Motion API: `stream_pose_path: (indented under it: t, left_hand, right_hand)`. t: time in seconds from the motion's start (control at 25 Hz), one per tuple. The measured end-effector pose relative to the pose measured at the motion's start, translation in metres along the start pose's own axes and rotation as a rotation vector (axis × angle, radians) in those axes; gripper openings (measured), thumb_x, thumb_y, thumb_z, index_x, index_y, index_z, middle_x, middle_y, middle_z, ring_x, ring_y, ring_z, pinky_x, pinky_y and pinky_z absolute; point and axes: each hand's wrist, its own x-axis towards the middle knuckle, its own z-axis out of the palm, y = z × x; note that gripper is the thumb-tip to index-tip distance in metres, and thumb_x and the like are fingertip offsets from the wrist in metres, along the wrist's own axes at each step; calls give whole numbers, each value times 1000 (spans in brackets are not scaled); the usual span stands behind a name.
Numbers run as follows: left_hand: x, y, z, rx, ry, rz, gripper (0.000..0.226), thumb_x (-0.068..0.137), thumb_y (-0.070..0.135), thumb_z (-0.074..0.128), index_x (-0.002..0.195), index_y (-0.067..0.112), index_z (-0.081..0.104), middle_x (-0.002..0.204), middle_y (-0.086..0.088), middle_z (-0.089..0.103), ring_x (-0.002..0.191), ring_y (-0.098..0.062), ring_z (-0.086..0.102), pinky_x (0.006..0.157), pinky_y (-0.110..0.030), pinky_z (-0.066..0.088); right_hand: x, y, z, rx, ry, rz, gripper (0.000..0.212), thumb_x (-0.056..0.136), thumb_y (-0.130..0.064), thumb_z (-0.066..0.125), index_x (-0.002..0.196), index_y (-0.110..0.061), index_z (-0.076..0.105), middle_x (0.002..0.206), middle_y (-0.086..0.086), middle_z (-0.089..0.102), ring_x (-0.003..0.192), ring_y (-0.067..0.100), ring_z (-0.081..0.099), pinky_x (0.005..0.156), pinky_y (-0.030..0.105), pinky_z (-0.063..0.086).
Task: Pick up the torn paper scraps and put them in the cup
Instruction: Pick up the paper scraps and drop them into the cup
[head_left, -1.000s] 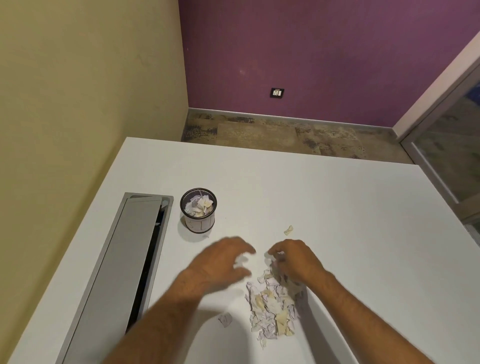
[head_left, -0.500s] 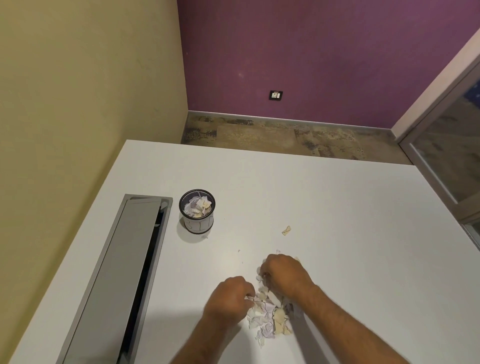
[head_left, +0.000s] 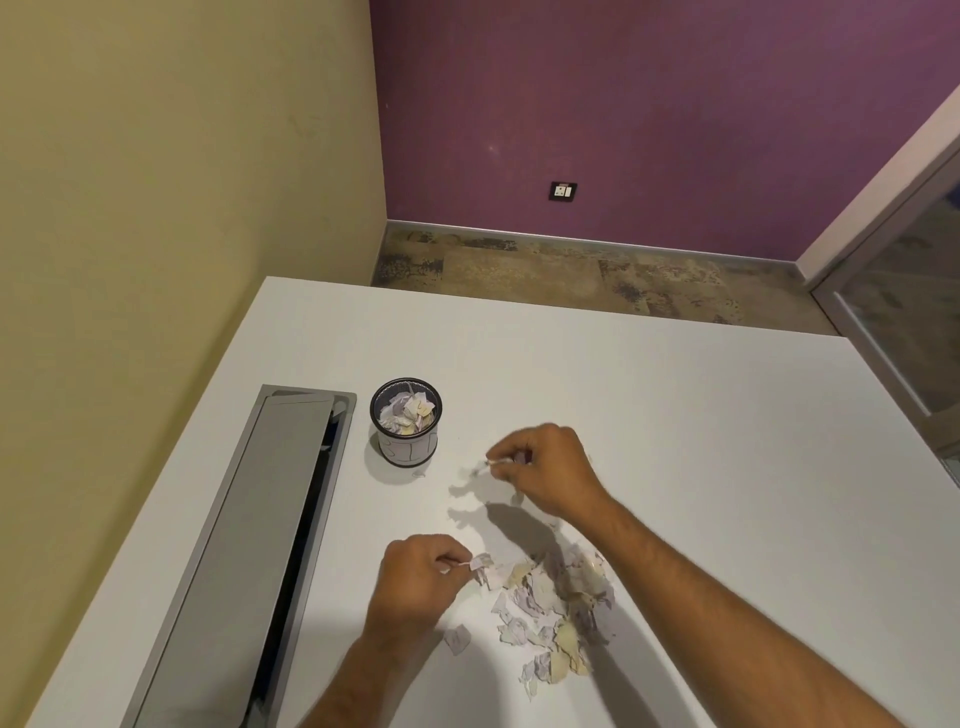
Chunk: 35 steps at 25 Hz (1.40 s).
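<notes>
- Right hand (head_left: 540, 470): fingers curled, pinching a small paper bit at the fingertips, held above the table (head_left: 675, 415) between the pile and the cup.
- Left hand (head_left: 415, 577): fingers curled, pinching a scrap (head_left: 480, 564) at the left edge of the pile, low over the tabletop.
- Pile of torn scraps (head_left: 550, 603): loose heap near the table's front, between the 2 forearms. White, cream and pale purple pieces, overlapping.
- 1 stray scrap (head_left: 457, 638) lies flat just left of the pile, apart from it.
- 1 tiny fleck (head_left: 418, 474) sits on the table just in front of the cup.
- Cup (head_left: 406, 422): dark mesh cup, upright, well beyond the pile, just right of the grey cable hatch (head_left: 270, 519). Already holds scraps, roughly up to the rim.
- Handling, my read: scraps are near weightless, limp, some crumpled. No breakage risk, but they flutter and slip out of a loose pinch.
- Best hold: fingertip pinch on a raised or crumpled edge. Flat ones likely need a nail under an edge or a slide to the pile first.
- Cup looks light too, and a knock could tip it. Drop scraps from just above the rim.
</notes>
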Motion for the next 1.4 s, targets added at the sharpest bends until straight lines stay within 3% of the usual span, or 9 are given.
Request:
stream_pose_path:
  t: [0.2, 0.36, 0.48, 0.6, 0.68, 0.88, 1.08, 1.28, 1.4]
  left_hand:
    - [9, 15, -38, -86, 139, -73, 12, 67, 20, 87, 69, 27, 77, 64, 23, 71, 61, 6, 66, 62, -11, 53]
    - [23, 37, -70, -174, 263, -32, 13, 68, 15, 86, 74, 24, 78, 62, 18, 72, 54, 7, 62, 51, -3, 45]
    - [42, 53, -92, -150, 384, 37, 15, 69, 13, 85, 76, 23, 79, 60, 13, 72, 54, 6, 60, 51, -2, 42]
    - [67, 64, -109, -52, 453, 81, 14, 69, 11, 82, 77, 21, 78, 64, 11, 71, 55, 2, 60, 58, -11, 48]
    - [84, 66, -114, 7, 464, 98, 13, 69, 10, 81, 76, 20, 78, 63, 9, 70, 58, -1, 63, 60, -15, 50]
    - [114, 64, -108, 203, 403, 85, 10, 73, 12, 78, 80, 18, 77, 74, -2, 75, 70, -19, 68, 73, -32, 58]
    - [120, 57, -96, 419, 231, 57, 18, 81, 11, 72, 98, 12, 75, 95, -17, 73, 95, -36, 63, 83, -42, 54]
    - [93, 65, -72, 391, 359, 356, 33, 76, 0, 69, 107, 12, 68, 105, -8, 67, 96, -32, 55, 83, -39, 47]
    - [66, 64, -46, 305, 77, 394, 34, 82, 15, 73, 113, 25, 63, 113, 5, 61, 101, -16, 55, 92, -33, 47]
  right_hand:
    - [44, -52, 7, 113, 49, -77, 16, 74, -11, 81, 88, -17, 79, 61, -20, 63, 59, -3, 58, 62, 11, 40]
    - [73, -75, 20, 44, 71, -99, 17, 77, -10, 78, 91, -18, 78, 85, -3, 75, 76, 7, 60, 73, 16, 42]
    - [83, -81, 27, -29, 18, -117, 23, 79, -5, 73, 98, -18, 77, 99, 0, 76, 90, 12, 64, 81, 20, 47]
    - [84, -80, 33, -70, -102, -107, 37, 76, 1, 69, 108, -18, 72, 110, 3, 73, 103, 16, 66, 92, 30, 54]
    - [80, -76, 31, -35, -97, -107, 44, 76, 5, 62, 114, -16, 69, 112, 4, 73, 106, 16, 66, 95, 31, 53]
    - [63, -51, 18, 175, 40, -54, 54, 70, 17, 47, 112, -9, 70, 103, 6, 73, 97, 18, 69, 93, 28, 54]
    - [35, -12, 6, 219, 49, 45, 39, 80, 13, 53, 104, -9, 73, 99, 3, 74, 96, 15, 70, 93, 25, 54]
    - [3, 36, -2, -36, -9, 82, 26, 83, -4, 66, 104, -17, 74, 104, -3, 74, 89, 10, 68, 89, 26, 54]
    - [-12, 61, -4, -217, -52, 139, 24, 84, -12, 68, 105, -22, 73, 107, -4, 73, 85, 6, 62, 80, 22, 50]
